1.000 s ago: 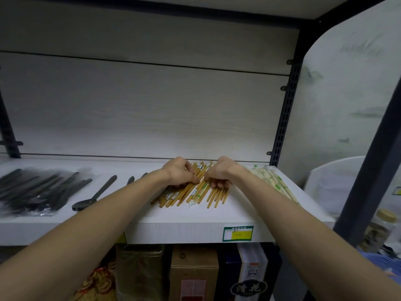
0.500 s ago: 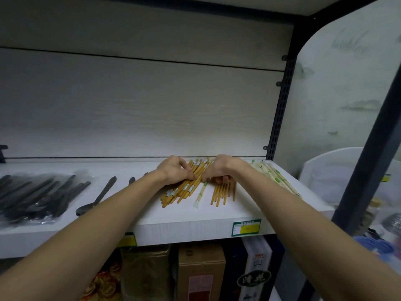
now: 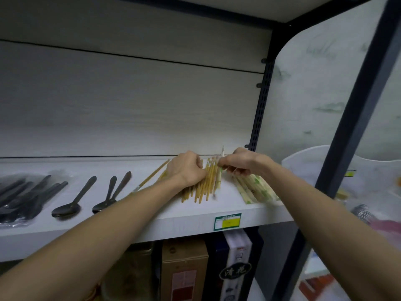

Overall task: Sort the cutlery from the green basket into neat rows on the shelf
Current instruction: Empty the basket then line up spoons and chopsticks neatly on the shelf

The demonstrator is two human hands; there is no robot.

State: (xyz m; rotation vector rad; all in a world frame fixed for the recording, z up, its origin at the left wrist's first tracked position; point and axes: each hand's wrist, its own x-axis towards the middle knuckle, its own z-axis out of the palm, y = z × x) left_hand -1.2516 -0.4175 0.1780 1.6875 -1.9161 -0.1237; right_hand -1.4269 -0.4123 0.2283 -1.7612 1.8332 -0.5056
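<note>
A pile of brown chopsticks (image 3: 206,185) lies on the white shelf (image 3: 130,227), roughly side by side and pointing toward me. My left hand (image 3: 186,168) sits on the pile's left part, fingers curled down over the sticks. My right hand (image 3: 240,164) pinches a single paper-wrapped chopstick (image 3: 219,178) at the pile's right edge; its far tip sticks up above my fingers. One stray brown chopstick (image 3: 152,177) lies at a slant left of my left hand. The green basket is out of view.
Paper-wrapped chopsticks (image 3: 256,190) form a row at the shelf's right end. Black spoons (image 3: 73,198) and a bag of black cutlery (image 3: 26,196) lie to the left. A dark upright post (image 3: 355,118) stands on the right. Boxes (image 3: 184,270) fill the shelf below.
The brown chopsticks have been drawn from a fan into a straighter bunch. My right hand has picked the wrapped chopstick out of the pile and tilted it up. The camera has moved closer.
</note>
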